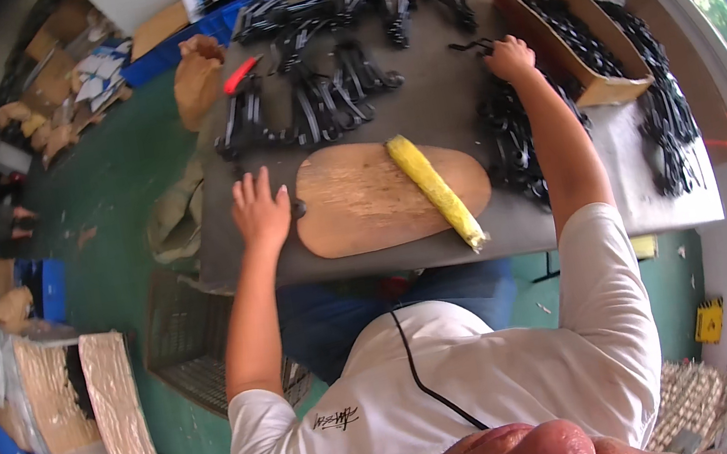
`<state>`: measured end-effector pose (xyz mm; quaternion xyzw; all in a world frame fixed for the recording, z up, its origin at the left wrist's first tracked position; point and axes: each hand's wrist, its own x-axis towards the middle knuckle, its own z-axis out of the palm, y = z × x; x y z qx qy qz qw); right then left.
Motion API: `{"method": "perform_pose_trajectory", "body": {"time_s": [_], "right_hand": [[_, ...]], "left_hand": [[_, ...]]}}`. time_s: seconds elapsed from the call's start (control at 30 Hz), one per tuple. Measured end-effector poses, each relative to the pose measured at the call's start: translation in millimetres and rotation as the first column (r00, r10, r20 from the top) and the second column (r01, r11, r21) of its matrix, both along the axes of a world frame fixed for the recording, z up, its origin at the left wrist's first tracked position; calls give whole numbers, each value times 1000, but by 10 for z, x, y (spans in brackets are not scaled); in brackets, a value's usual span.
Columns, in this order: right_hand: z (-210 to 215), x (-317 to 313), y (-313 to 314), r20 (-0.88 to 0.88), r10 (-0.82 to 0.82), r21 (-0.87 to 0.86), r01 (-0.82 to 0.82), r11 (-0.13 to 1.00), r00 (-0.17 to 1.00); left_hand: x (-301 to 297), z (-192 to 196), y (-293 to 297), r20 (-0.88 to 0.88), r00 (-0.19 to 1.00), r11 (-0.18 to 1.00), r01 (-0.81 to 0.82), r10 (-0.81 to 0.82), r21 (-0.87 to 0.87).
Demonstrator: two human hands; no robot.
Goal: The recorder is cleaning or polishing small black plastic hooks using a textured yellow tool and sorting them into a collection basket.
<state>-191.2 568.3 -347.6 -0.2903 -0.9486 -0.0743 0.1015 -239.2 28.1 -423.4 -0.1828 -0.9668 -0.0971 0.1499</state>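
Bordering open tabletop (pixel 433 94), right hand (pixel 511 60) touches black strip (pixel 470 46)

Free lane on surface (pixel 443 98) beyond board (pixel 344 197); black bundles (pixel 321 108) block left, black pile (pixel 514 141) and box (pixel 616 91) right; yellow roll (pixel 434 189) crosses board.

The grey table (pixel 443 96) I'm looking at is crowded. A wooden board (pixel 345 201) lies near its front edge, with black pieces (pixel 321 105) bunched beyond, a red tool (pixel 240 77) beside them. Rightward sit a dark heap (pixel 515 132), a carton (pixel 616 90) and dangling black strips (pixel 663 108).
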Motion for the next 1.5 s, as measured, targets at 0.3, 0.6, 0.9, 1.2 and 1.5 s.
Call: {"method": "perform_pose_trajectory", "body": {"time_s": [0.3,0.6,0.9,1.2,1.5], "right_hand": [[155,204,-467,-574,411,196,-368,909,708],[-223,1730,-2710,-586,508,-122,-688,715,632],[-551,2099,-2225,-288,395,-422,-486,765,872],[-5,2250,-2493,-295,-155,-955,-292,42,943],[-365,1699,-2658,-449,332,-669,-558,491,830]], "left_hand": [[158,327,244,-231,949,860,297,-216,415],[727,789,1268,217,707,-57,-342,-673,938],[516,1094,1048,138,750,458,238,-646,856],[538,1128,1047,14,779,621,490,-627,612],[491,1145,1055,25,849,765,462,-528,449]]}}
